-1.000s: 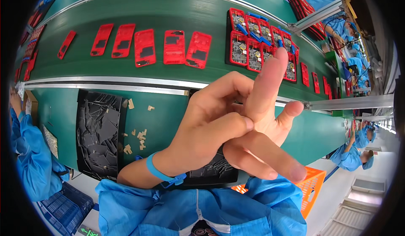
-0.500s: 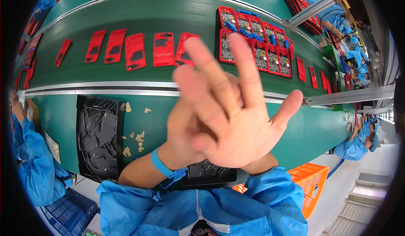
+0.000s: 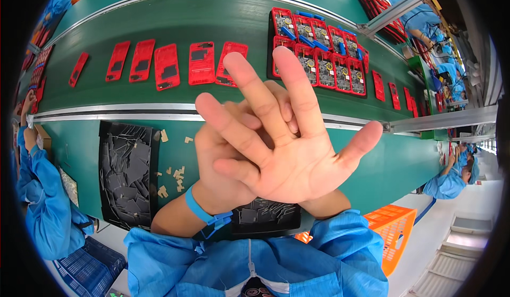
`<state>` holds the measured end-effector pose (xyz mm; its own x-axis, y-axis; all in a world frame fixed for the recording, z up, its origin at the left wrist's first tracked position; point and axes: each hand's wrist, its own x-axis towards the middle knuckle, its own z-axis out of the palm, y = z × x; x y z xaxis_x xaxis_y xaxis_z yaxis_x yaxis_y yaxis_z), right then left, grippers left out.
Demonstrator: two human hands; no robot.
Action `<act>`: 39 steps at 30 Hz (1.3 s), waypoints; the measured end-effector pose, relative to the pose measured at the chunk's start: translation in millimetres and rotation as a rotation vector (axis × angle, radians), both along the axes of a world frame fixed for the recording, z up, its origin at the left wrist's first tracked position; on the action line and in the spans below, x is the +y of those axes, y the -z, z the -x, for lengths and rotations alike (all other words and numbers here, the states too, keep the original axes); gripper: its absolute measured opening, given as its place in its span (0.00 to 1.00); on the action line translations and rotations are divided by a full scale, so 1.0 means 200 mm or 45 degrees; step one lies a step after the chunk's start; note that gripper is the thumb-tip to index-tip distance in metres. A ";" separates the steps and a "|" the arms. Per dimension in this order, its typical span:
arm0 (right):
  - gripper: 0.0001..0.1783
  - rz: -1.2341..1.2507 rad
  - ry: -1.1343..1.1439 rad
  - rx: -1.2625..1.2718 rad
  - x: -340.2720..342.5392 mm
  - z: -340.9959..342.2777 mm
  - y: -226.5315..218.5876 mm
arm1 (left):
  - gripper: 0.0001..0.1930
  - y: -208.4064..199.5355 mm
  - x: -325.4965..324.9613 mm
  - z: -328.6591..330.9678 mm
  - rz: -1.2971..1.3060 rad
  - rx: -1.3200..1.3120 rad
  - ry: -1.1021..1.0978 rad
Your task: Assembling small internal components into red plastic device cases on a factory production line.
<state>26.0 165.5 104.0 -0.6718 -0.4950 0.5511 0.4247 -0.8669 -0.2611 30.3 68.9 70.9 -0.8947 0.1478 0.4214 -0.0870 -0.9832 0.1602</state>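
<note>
My right hand (image 3: 289, 164) is raised in front, palm turned up, with fingers and thumb spread and nothing on the palm. Behind it sits my left hand (image 3: 223, 175), a blue strap (image 3: 199, 207) around its wrist. Bent left fingers show between the right fingers, close against the back of the right hand; what they hold, if anything, is hidden. Below the hands, a black tray (image 3: 265, 227) of dark flat pieces is partly covered. Left of them lies a larger black tray (image 3: 154, 175) heaped with dark thin pieces (image 3: 122, 172), beside small tan cutouts (image 3: 179, 176).
Red phone-shaped cases (image 3: 168, 66) lie in a row on the green belt (image 3: 212, 13) past a metal rail (image 3: 106, 112). Further right, a dark tray holds red cases with circuit boards (image 3: 324, 69). An orange crate (image 3: 393, 228) stands right; a co-worker's sleeve (image 3: 48, 201) is left.
Both hands have shifted slightly left, and my right fingers have spread further. More of the bent left fingers shows between them. At the left, the co-worker's arm has risen toward the belt.
</note>
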 end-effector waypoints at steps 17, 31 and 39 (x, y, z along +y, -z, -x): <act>0.42 -0.243 0.748 -0.473 0.36 0.31 0.11 | 0.33 -0.09 -0.17 0.16 -0.020 -0.504 0.168; 0.40 -0.147 0.593 -0.324 0.38 0.27 0.09 | 0.25 -0.06 -0.17 0.21 0.116 -0.323 0.135; 0.18 -1.211 0.441 0.392 0.13 0.05 -0.04 | 0.12 -0.13 -0.13 -0.03 1.597 0.760 0.083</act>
<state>16.3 190.8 111.0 -0.7561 -0.6207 0.2077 -0.0068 -0.3098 -0.9508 36.5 42.4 97.3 -0.6053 0.7416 0.2893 0.2665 -0.1536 0.9515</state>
